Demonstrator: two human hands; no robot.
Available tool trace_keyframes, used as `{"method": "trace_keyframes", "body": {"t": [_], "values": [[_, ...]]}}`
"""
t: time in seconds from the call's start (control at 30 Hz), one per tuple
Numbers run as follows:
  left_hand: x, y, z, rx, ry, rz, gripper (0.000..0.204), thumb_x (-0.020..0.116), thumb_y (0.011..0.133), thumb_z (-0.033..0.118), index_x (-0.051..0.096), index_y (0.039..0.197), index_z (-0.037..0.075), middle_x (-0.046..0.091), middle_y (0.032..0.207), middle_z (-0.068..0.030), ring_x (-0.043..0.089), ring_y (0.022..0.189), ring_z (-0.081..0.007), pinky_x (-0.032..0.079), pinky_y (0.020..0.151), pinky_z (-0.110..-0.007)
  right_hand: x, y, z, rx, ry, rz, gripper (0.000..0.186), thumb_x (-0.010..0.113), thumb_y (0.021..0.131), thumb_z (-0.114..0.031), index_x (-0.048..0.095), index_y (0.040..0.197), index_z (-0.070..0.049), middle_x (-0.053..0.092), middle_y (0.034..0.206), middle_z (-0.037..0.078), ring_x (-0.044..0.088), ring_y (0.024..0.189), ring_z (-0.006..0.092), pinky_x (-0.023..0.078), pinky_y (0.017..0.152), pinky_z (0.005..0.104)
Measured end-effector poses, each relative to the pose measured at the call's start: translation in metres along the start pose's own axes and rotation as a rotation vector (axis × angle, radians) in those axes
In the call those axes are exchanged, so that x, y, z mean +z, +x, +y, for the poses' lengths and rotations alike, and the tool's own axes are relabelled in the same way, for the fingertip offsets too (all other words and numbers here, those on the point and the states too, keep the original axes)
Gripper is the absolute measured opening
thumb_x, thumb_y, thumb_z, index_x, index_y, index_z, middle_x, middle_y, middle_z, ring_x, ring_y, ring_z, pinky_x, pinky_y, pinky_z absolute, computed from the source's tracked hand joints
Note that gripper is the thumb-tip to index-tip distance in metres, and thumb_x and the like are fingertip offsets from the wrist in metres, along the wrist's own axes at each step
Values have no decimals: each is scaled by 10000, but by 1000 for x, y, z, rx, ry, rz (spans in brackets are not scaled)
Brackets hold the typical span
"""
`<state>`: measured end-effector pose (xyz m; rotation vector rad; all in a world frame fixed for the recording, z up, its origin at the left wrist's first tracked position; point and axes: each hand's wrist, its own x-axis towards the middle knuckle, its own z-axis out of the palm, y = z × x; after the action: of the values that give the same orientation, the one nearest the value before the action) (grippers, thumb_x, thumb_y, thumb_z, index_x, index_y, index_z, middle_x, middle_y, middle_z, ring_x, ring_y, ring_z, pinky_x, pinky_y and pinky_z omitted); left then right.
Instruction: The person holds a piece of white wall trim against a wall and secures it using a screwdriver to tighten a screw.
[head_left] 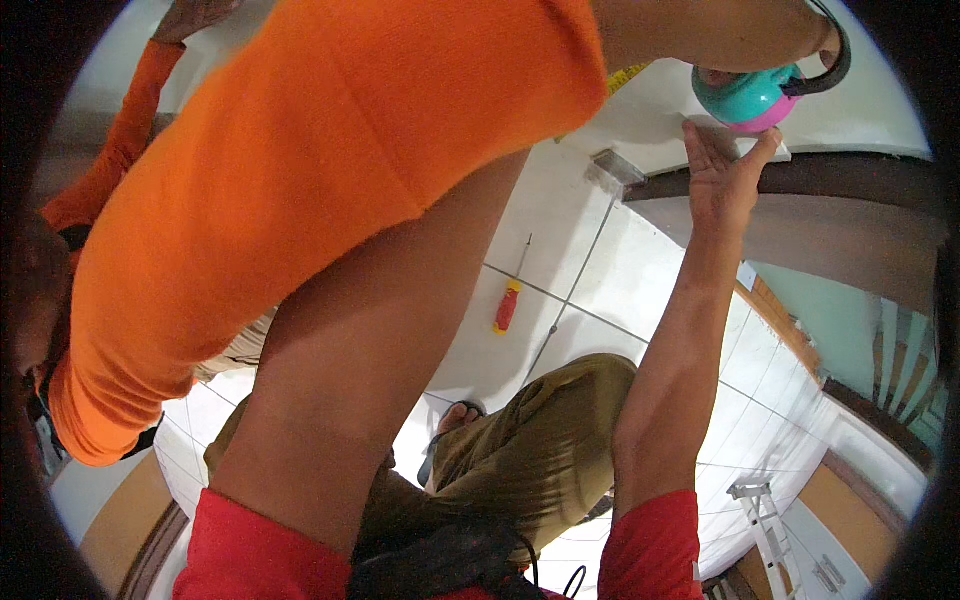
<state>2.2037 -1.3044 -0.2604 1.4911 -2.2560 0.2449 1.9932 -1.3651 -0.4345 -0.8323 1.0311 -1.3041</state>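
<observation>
Overhead, the right hand (pixel 725 170) lies flat, fingers (pixel 700 145) apart, bracing a white panel (pixel 660 105) beside a teal-and-pink tool (pixel 750 95) pressed there. The left hand is hidden behind a co-worker's orange sleeve (pixel 330 150); its fingers cannot be judged. Below, a red-handled screwdriver (pixel 508 305) lies on the tiled floor (pixel 640 270).

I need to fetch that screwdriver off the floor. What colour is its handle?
Red, with a yellow band; the screwdriver lies on the white floor tiles, head view.
</observation>
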Motion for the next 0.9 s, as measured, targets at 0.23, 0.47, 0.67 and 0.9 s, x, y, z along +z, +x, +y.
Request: {"method": "trace_keyframes", "body": {"t": [0.23, 0.47, 0.67, 0.9], "values": [[9, 1, -4, 94, 6, 9, 227, 598, 934, 75, 619, 1148, -1, 721, 905, -177, 738, 816, -297, 597, 732, -397, 0, -2, 0, 5, -14, -13, 1111, 517, 943, -694, 156, 1444, 230, 371, 1414, 423, 584, 1197, 466, 553, 1009, 498], [-13, -19, -3, 184, -276, 14, 311, 557, 946, 49, 553, 1256, 26, 711, 829, -132, 714, 692, -292, 579, 667, -382, -60, -71, 72, 321, -524, -548, 374, 583, 1010, -287, 636, 1184, 39, 728, 1069, 156, 719, 881, 215, 585, 780, 333], [26, -1, -10, 217, -398, 201, 241, 516, 958, 75, 624, 1170, 37, 672, 751, -95, 693, 643, -259, 536, 616, -366, -126, -192, 192, 406, -1511, -589, 567, 645, 914, -585, 654, 1058, -36, 722, 949, 150, 717, 900, 364, 569, 795, 477], [26, -7, -6, 208, -483, 208, 219, 515, 933, 92, 638, 1112, 124, 643, 845, -40, 640, 720, -226, 525, 696, -310, -115, -245, 227, 365, -1431, -369, 539, 708, 857, -518, 571, 1102, -57, 675, 945, 211, 695, 857, 426, 559, 750, 518]]}}
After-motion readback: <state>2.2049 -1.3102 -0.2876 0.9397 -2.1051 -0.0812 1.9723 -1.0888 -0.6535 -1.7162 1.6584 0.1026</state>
